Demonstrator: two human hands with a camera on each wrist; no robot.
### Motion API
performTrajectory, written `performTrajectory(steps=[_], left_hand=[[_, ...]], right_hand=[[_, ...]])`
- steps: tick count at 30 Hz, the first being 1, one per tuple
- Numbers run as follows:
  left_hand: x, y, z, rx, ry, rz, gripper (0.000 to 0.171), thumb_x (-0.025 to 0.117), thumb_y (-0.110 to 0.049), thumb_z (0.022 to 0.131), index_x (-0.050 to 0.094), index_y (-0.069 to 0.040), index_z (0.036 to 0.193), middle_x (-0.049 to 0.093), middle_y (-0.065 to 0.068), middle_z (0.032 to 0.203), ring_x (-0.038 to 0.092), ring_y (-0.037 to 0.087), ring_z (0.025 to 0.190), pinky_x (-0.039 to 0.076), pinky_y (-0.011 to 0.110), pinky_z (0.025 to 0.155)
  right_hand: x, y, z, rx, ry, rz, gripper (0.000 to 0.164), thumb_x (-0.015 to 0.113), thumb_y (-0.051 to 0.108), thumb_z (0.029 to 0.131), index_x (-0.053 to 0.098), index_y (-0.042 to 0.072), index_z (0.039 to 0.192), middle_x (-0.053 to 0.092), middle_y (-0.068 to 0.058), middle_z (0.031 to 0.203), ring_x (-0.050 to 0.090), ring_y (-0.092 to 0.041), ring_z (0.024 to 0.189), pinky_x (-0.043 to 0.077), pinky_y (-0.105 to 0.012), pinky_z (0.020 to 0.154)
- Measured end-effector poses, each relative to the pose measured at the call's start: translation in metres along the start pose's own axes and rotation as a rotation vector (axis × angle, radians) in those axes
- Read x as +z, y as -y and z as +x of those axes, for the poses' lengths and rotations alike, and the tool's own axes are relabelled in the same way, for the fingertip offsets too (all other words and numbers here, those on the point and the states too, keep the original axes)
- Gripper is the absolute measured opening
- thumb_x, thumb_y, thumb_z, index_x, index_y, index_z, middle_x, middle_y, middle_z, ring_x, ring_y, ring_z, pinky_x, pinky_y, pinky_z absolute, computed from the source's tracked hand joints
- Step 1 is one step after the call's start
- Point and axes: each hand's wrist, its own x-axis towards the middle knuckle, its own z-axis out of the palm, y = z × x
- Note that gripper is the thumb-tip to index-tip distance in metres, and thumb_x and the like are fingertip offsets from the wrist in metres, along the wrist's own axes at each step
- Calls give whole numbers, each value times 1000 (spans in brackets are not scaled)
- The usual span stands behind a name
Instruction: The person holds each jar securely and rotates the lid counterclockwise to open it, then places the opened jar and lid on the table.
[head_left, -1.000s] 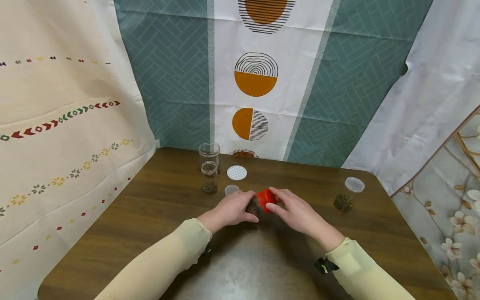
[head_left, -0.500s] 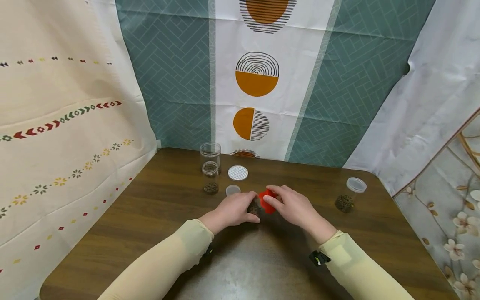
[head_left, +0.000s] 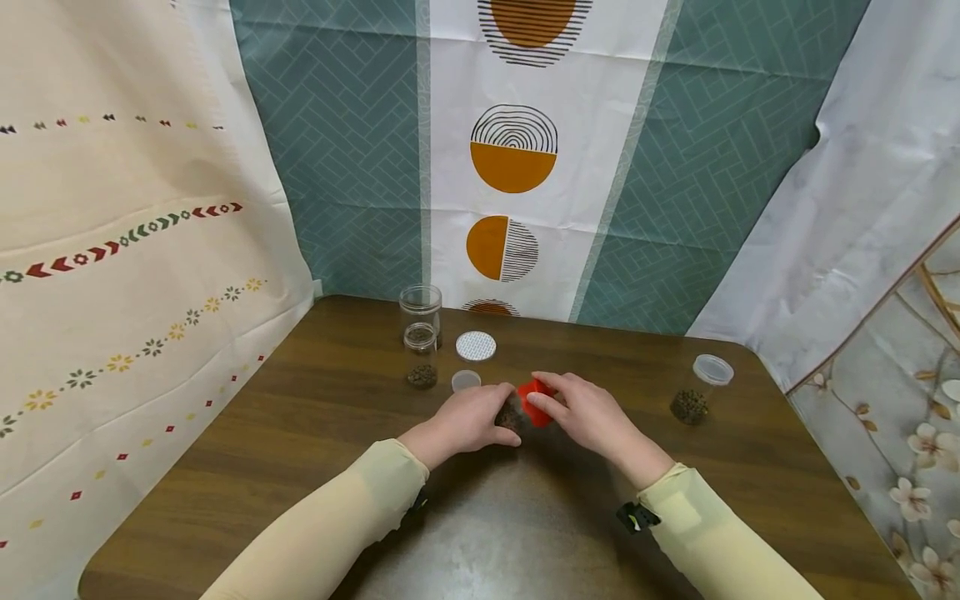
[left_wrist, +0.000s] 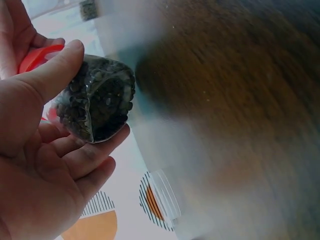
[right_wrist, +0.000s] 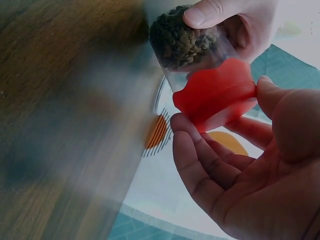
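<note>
I've got left hand [head_left: 468,419] gripping the clear pellet jar [left_wrist: 97,102], tilted over the table [head_left: 247,450]; right hand [head_left: 587,417] pinches the red scalloped cap [right_wrist: 217,92] at its mouth. I'd brace the jar, keep cap square, load evenly.

Dark wood-grain surface [head_left: 255,442] out front, light [head_left: 480,542] glaring off its near side; behind, a teal-and-white curtain [head_left: 352,150] carries orange half-discs [head_left: 513,172], cream patterned cloth [head_left: 135,283] drapes left, floral hanging [head_left: 903,417] right!
</note>
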Motion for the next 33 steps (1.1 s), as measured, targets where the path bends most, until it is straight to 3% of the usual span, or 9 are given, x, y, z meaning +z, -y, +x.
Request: performTrajectory(steps=[24,33], left_hand=[[0,2,-1,22,8,1,62,91,-40,94,63,-5,137,73,4,115,70,21,97,58,41,86],[-1,0,-1,17,11,7,60,91,-40,94,63,-7,134,73,3,112,69,20,94,58,40,84]], right_hand=[[1,1,1,-36,23,37,51,71,32,110,63,7,153,74,-10,122,68,-28,106,59,-54,94],[1,3,-1,-21,27,42,51,69,33,111,62,7,155,73,-9,117,66,-25,98,59,-51,90]])
